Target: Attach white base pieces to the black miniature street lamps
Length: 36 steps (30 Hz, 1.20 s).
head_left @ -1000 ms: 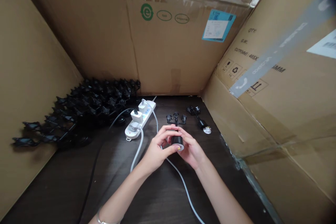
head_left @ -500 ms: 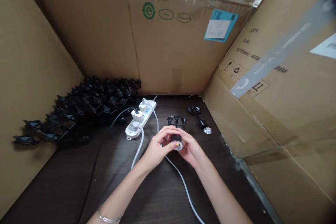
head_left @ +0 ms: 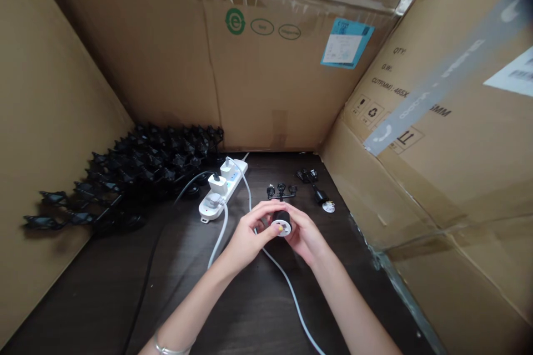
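Both hands are wrapped round a small black lamp-like piece (head_left: 282,221) near the middle of the table. My left hand (head_left: 253,228) grips it from the left, its thumb lying on the white round base that faces me. My right hand (head_left: 303,231) closes on the piece from the right. Beyond the fingers, the black three-headed end of the piece (head_left: 281,191) sticks out. A similar black piece (head_left: 320,194) lies to the right, a white disc (head_left: 328,207) at its near end.
A heap of black lamp-like pieces (head_left: 154,161) is at the left back. Between it and my hands stands a white power strip (head_left: 212,208) with plugs and cables. A white cable (head_left: 291,284) runs under my hands. Cardboard boxes (head_left: 266,83) wall in the dark table (head_left: 233,310).
The round base has tipped and turned slightly between my fingers, and more of its white face shows. Both hands keep their hold. The view has shifted slightly.
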### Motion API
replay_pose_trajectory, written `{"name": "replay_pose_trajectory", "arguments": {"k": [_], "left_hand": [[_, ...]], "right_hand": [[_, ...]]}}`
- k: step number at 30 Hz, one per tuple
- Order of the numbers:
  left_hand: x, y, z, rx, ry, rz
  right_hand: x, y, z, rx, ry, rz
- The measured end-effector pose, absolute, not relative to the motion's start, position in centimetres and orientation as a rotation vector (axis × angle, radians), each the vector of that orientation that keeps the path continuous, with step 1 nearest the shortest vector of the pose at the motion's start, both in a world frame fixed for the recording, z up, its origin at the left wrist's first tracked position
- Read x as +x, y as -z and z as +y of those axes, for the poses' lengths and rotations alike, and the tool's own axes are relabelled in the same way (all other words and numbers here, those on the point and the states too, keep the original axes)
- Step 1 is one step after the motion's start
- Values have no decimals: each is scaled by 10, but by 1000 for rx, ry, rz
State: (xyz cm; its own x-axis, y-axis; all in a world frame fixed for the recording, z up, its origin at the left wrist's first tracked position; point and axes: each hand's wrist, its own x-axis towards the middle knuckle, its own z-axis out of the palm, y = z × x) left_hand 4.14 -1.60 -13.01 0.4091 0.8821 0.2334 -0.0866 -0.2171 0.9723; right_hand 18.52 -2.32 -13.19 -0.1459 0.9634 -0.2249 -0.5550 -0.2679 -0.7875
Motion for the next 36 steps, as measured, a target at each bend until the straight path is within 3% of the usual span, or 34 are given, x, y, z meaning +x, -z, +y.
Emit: {"name": "replay_pose_trajectory", "arguments": {"k": [10, 18, 36], "left_hand": [[38, 128, -15, 1451, -1052, 839], [38, 129, -15, 1529, -1211, 871], [37, 125, -16, 1601, -1158, 801]], "right_hand": [[201, 129, -20, -1076, -1443, -888], [211, 123, -26, -834, -1559, -1251], [208, 127, -25, -826, -1593, -1089]]}}
